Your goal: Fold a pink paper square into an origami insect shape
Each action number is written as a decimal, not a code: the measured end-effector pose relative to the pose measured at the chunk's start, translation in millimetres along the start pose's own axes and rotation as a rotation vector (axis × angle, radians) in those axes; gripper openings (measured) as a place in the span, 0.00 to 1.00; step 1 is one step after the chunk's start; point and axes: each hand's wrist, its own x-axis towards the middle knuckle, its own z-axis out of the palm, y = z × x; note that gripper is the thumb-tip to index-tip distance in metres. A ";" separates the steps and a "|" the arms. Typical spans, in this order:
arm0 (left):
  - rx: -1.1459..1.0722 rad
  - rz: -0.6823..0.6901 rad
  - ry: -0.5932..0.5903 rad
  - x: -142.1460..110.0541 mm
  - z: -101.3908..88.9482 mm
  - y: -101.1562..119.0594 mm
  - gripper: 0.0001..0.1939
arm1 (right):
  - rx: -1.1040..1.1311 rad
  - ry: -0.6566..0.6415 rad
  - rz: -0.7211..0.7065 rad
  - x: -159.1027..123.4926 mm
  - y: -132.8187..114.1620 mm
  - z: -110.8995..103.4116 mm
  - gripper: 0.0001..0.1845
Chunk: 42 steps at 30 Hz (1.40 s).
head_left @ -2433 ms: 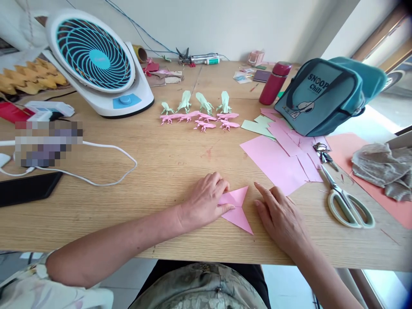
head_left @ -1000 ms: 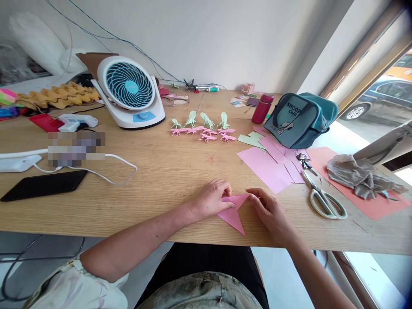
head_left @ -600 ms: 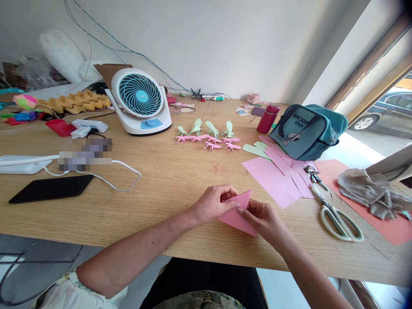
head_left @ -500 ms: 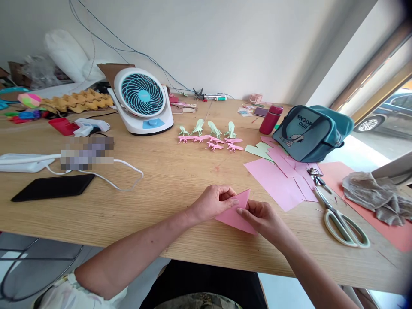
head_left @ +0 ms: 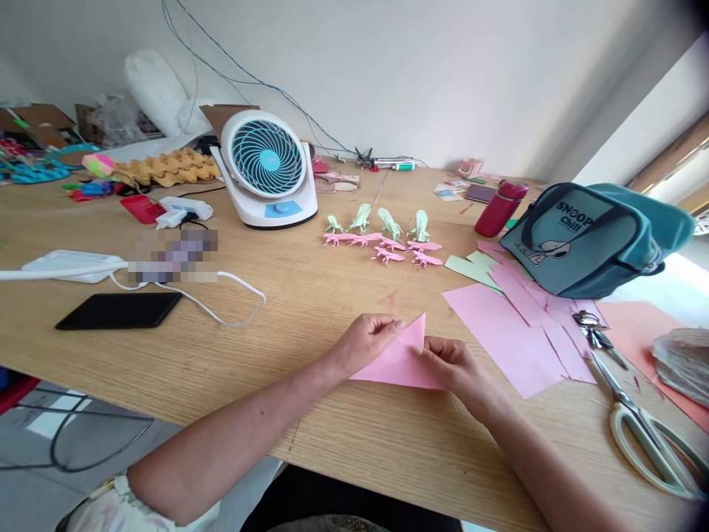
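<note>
A pink sheet of paper [head_left: 399, 367], folded into a triangle with its point upward, is held between my two hands just above the table's near side. My left hand [head_left: 368, 341] pinches its upper left edge between thumb and fingers. On the right edge, my right hand [head_left: 451, 362] grips it with the thumb in front and the fingers curled behind. Beyond my hands stand several folded pink paper insects [head_left: 388, 255] and several pale green ones [head_left: 388, 224] in rows.
Pink paper sheets [head_left: 507, 340] and pale green pieces [head_left: 475, 270] lie to the right, beside scissors [head_left: 645, 436] and a teal bag [head_left: 587, 240]. A red bottle [head_left: 501, 208] stands behind. Left are a white fan [head_left: 269, 166], a black phone [head_left: 119, 311] and a white cable [head_left: 244, 322].
My view has turned left, so the table's things appear further right. The paper is tilted differently, its lower edge now nearly level, and my hands are slightly further apart.
</note>
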 end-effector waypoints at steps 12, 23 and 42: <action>-0.350 -0.185 -0.028 5.5 -9.4 -10.5 0.23 | 0.268 0.320 0.017 -3.7 19.2 -19.4 0.24; 0.154 0.146 0.240 2.4 -12.2 -3.6 0.17 | 0.283 0.469 -0.037 -1.9 21.6 -19.4 0.21; -0.075 0.102 0.122 -1.0 3.3 -12.6 0.12 | 0.206 0.543 -0.182 -1.9 24.0 -11.3 0.16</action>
